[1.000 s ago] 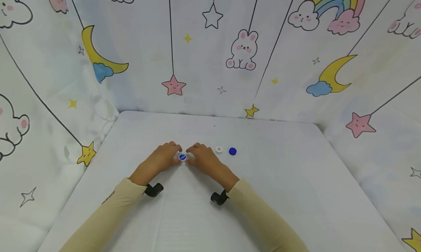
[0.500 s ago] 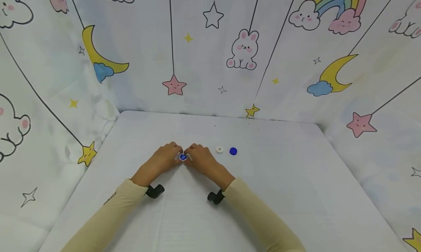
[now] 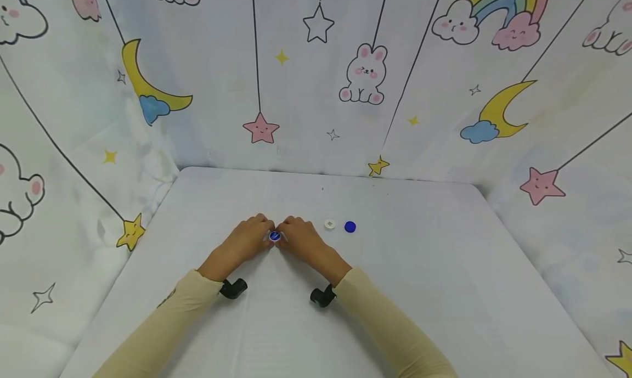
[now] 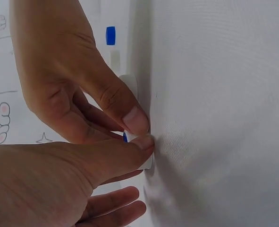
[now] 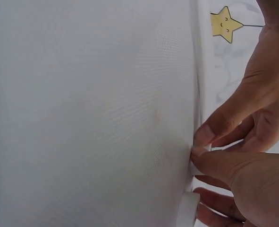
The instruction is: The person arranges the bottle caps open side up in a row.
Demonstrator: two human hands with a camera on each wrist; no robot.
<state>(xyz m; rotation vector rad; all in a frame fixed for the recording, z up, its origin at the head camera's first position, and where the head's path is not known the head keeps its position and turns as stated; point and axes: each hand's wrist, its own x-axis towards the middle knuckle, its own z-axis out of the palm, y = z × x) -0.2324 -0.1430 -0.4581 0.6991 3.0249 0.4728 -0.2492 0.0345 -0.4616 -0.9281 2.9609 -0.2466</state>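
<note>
Both hands meet at a small round white piece with a blue top [image 3: 275, 236], low at the table. My left hand [image 3: 247, 237] pinches it from the left, and my right hand [image 3: 303, 238] pinches it from the right. In the left wrist view the two thumbs come together over it, and its white side [image 4: 147, 163] shows below the left thumb. Fingers hide most of the piece. Beside my right hand's fingers stands a rounded white piece [image 5: 189, 208], seen in the right wrist view.
To the right of my right hand lie a white disc with a marked centre [image 3: 329, 224] and a blue disc [image 3: 350, 226]. They rest on a white table [image 3: 419, 290]. Behind and at the sides hangs a cloth [image 3: 212, 92] printed with stars, moons and rabbits.
My right hand has moved slightly left, and its fingers have closed in on the blue-topped piece. Since half a second ago the hands have barely moved. The two discs lie where they were.
</note>
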